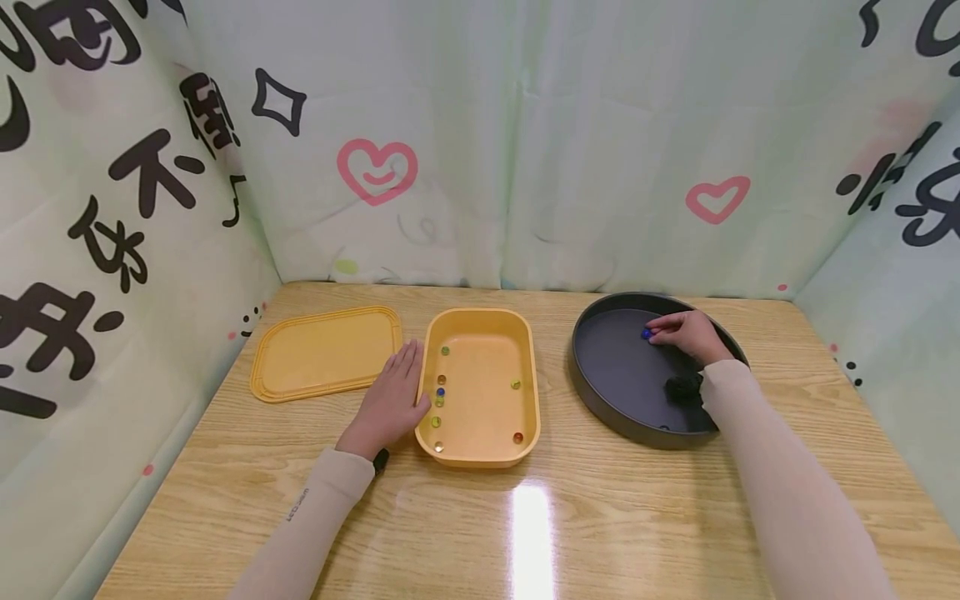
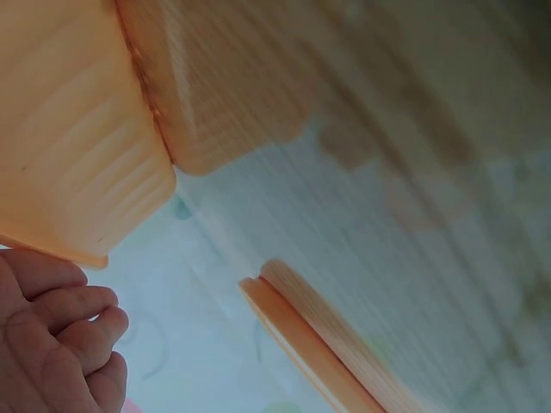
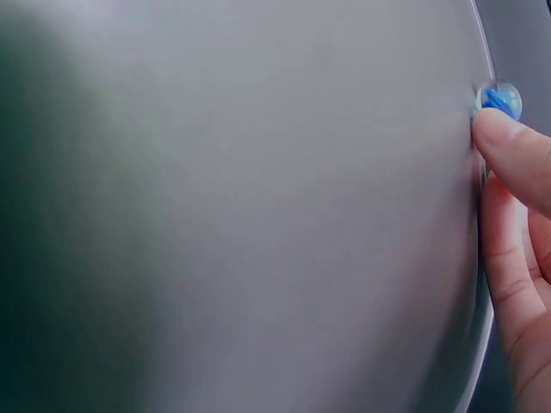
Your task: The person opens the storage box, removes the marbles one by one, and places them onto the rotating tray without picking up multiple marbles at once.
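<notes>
My right hand [image 1: 686, 335] reaches into a round dark pan [image 1: 600, 379] on the right. It pinches a blue marble [image 1: 647, 333] at its fingertips; in the right wrist view the thumb tip lies against this clear marble with a blue swirl [image 3: 501, 101]. My left hand [image 1: 390, 402] rests along the left side of a yellow rectangular box [image 1: 487, 454], fingers straight and thumb at the rim. Several marbles lie in the box, mostly along its left side, including a blue marble [image 1: 440, 392] and a red-brown marble [image 1: 518, 437].
A flat yellow lid [image 1: 326, 354] lies on the wooden table [image 1: 600, 517] left of the box. Another small marble [image 1: 663, 428] sits near the pan's front wall. Printed curtains [image 1: 517, 150] surround the table at the back and sides.
</notes>
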Demonstrator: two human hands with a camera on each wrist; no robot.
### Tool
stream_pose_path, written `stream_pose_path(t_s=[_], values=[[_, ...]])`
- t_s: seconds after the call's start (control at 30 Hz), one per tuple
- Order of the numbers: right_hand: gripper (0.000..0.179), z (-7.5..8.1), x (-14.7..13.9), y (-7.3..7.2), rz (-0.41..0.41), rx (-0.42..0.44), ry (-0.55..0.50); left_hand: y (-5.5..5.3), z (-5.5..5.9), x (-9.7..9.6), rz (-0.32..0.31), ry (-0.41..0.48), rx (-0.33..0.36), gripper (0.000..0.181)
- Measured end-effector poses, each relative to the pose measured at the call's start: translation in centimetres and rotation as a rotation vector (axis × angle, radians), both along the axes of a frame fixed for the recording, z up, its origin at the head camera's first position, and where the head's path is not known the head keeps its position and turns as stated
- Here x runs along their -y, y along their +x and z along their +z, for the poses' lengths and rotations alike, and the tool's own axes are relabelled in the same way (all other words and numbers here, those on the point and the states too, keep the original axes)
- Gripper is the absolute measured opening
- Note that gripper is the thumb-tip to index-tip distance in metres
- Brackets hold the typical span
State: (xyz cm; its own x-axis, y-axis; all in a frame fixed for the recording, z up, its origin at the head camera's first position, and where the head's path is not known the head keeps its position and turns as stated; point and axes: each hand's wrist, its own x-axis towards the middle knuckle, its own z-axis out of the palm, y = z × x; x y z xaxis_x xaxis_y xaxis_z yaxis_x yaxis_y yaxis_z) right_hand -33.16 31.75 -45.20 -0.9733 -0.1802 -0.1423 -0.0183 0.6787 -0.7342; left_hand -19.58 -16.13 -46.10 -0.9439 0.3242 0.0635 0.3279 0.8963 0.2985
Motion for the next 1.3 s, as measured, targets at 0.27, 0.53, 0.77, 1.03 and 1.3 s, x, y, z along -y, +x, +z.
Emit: stream_pose_path(t_s=[0.27, 0.53, 0.77, 1.03, 1.3], values=[[0.042, 0.1, -0.9, 0.0, 0.028, -0.016, -0.028, 0.0, -0.1, 0.0, 0.002, 0.0, 0.0, 0.071], [0.048, 1.4, -0.5, 0.3, 0.066, -0.044, 0.017, 0.0, 0.0, -0.1, 0.005, 0.004, -0.003, 0.071], [0.043, 3.6, 0.7, 1.2, 0.087, -0.11, 0.003, 0.1, 0.1, 0.0, 0.003, 0.002, -0.007, 0.071], [0.049, 5.9, 3.2, 2.0, 0.105, -0.125, -0.081, 0.1, 0.0, 0.1, 0.0, -0.008, -0.001, 0.07], [0.042, 8.1, 6.8, 3.2, 0.139, -0.207, -0.165, 0.0, 0.1, 0.0, -0.008, -0.004, 0.003, 0.07]])
